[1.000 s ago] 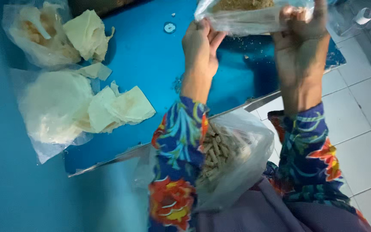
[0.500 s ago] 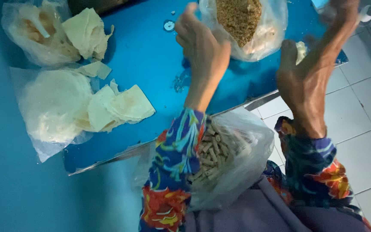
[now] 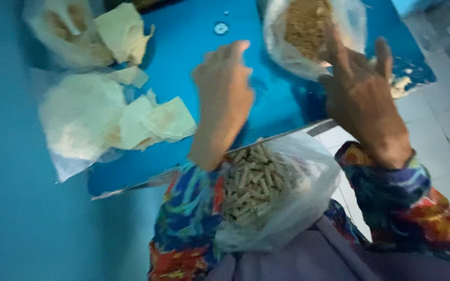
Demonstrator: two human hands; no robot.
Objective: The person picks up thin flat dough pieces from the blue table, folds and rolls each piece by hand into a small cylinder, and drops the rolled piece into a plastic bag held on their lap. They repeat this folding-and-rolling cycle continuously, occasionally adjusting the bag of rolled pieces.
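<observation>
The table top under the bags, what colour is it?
Bright blue; the table top shows plainly in the head view.

I see a clear bag of brown filling (image 3: 308, 31) at the bench's far edge, another clear bag of pale rolls (image 3: 266, 192) off its near edge.

a bright blue table (image 3: 183, 47) fills most of the view, its top smooth and evenly lit. its near edge (image 3: 147, 182) runs slantwise, pale and thin, passing under the wrists, on the near side of the fingers. to the left the blue drops away as a flat side (image 3: 22, 229). right of the fingers, beyond the table's corner, lies a floor (image 3: 444, 130) of pale square tiles with thin dark joints. the light is soft and cool.
</observation>
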